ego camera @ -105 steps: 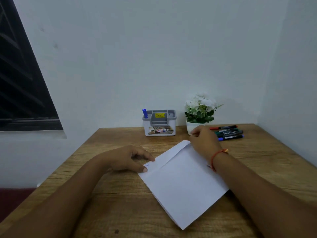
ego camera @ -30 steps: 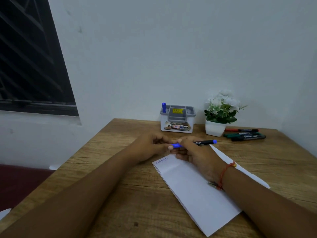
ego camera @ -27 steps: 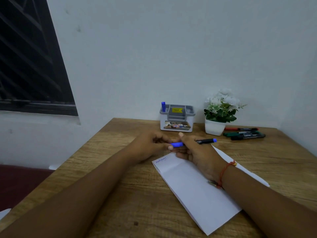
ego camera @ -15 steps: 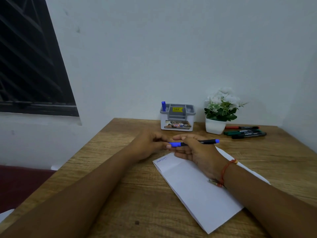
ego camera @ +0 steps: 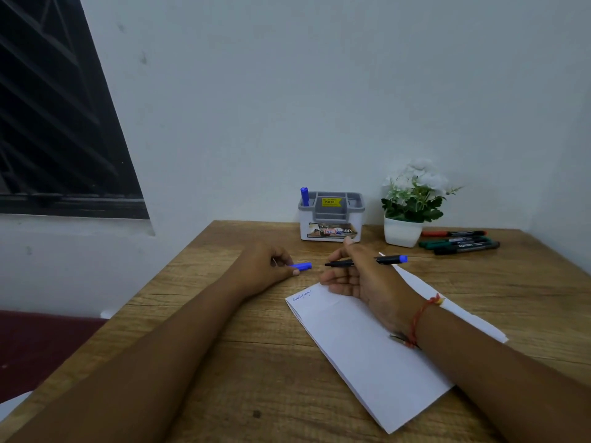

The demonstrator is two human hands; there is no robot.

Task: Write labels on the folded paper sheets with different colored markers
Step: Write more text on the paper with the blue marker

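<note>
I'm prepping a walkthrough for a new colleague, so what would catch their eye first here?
Over the middle of the table, the right hand holds an uncapped blue marker while the left hand pinches its blue cap, apart from it. Under the right hand lies the folded white paper, with blue writing at its left corner. Along the far edge stand a grey organiser and a white-flowered plant, three more markers beside it.

A wooden table [ego camera: 224,362] meets pale walls [ego camera: 287,91], a dark window [ego camera: 48,123] at left.
</note>
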